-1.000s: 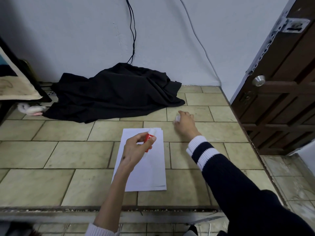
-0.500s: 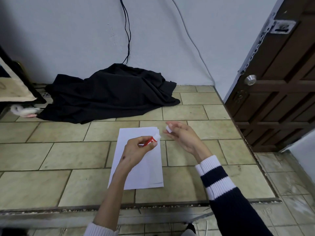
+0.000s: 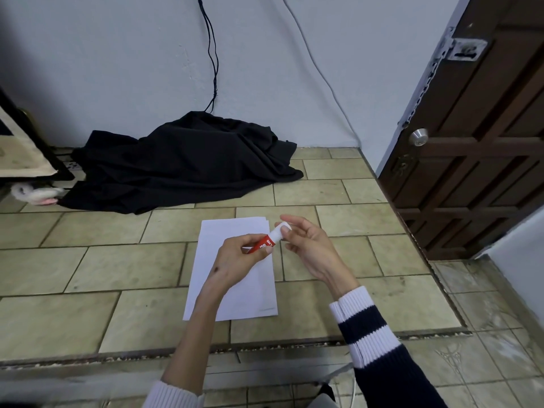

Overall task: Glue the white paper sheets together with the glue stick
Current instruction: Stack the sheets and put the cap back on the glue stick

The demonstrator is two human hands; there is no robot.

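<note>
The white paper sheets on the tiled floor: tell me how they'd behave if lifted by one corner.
The white paper sheets look thin and flat, so they would likely droop. They seem light and may slide on the smooth beige floor tiles. Offset top edges suggest loose sheets that could shift apart.

Left hand (image 3: 235, 256) grips with curled fingers; right hand (image 3: 306, 245) pinches.

A red plastic glue stick (image 3: 263, 243) with a white cap (image 3: 282, 229) hovers above plain white paper sheets (image 3: 235, 295). At one o'clock stands a dark brown panelled wooden door (image 3: 482, 160); at five, a navy knitted sleeve (image 3: 391, 366) with white stripes.
</note>
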